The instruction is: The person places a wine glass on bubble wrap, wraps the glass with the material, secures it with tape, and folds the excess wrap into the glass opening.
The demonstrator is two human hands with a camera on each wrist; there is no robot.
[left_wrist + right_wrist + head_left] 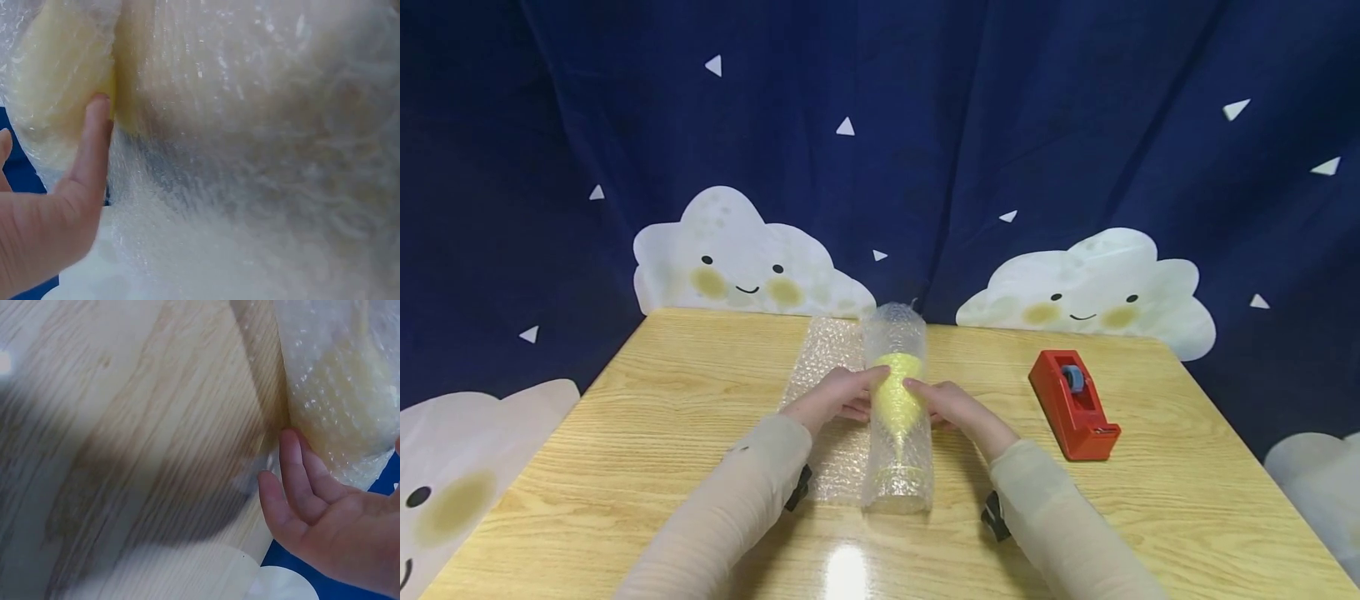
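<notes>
At the middle of the table (700, 400), head view: a yellow tapering object (897, 398) is lying lengthwise inside a clear roll of bubble wrap (895, 333).
Left hand (835, 396): it is gripping the roll from its left side, thumb on top, the other fingers bent low along the flank.
Right hand (951, 404): it is gripping the opposite side, thumb on top, fingers partly hidden behind the thumb and palm.
Loose bubble wrap (835, 467): a flat stretch is spreading just left of the roll, partly beneath the left hand.
Red tape dispenser (1088, 440): it is standing to the right, well apart from the right hand, carrying a roll of tape (1072, 379).
Blue curtain (925, 167): it is hanging behind the table, bearing smiling clouds (737, 250) and white triangles (846, 127).
Yellow through plastic, left wrist view: one digit is pressing against the wrapped object at upper left; blurred wrap is filling most of the rest, so how the remaining fingers are bending cannot be told.
Fingertips beside the wrap, right wrist view: loosely bent fingers are meeting the roll's side; the object is showing yellowish at upper right.
</notes>
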